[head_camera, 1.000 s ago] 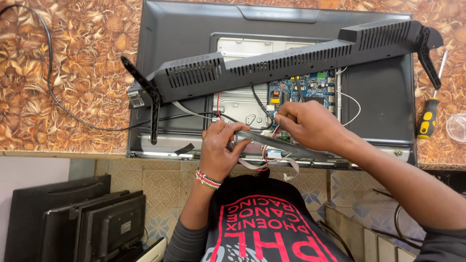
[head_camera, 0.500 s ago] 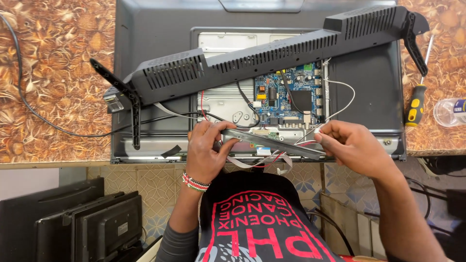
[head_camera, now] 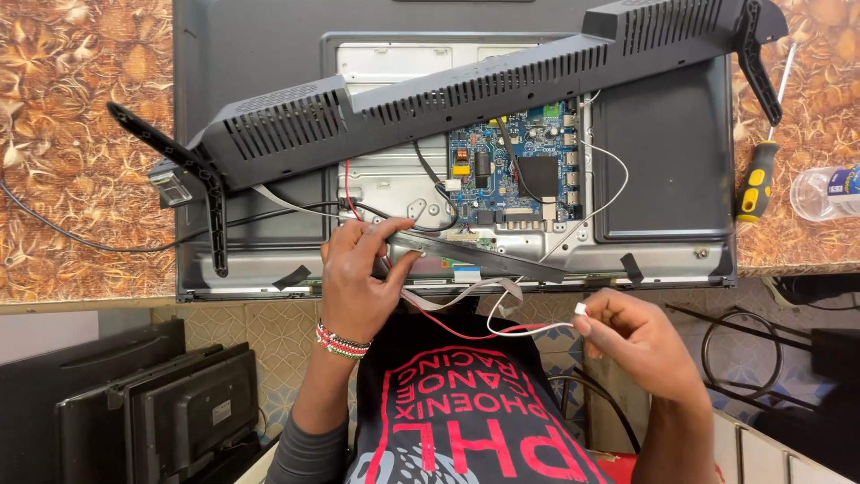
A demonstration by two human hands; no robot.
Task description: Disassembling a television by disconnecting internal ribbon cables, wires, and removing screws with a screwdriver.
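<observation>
- Since the earlier frames, the right hand [head_camera: 632,336] has drawn back off the counter's near edge, fingers pinched on a white connector [head_camera: 580,309] trailing thin wires [head_camera: 502,330].
- At that near edge, the left hand [head_camera: 358,278] is clamped around a long metal strip [head_camera: 484,255].
- Farther in, the opened television [head_camera: 448,170] holds a blue circuit board [head_camera: 520,175].
- Across it lies a tilted black back cover [head_camera: 466,99].

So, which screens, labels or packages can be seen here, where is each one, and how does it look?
Television: face down on the patterned table, dark grey back, middle cover off, blue circuit board exposed.
Stacked monitors: lower left under the table edge, black, rectangular, one with a small pale sticker.
Plastic bottle: far right on the table, clear, lying down, with a blue and white label.
Shirt print: red on black.
</observation>
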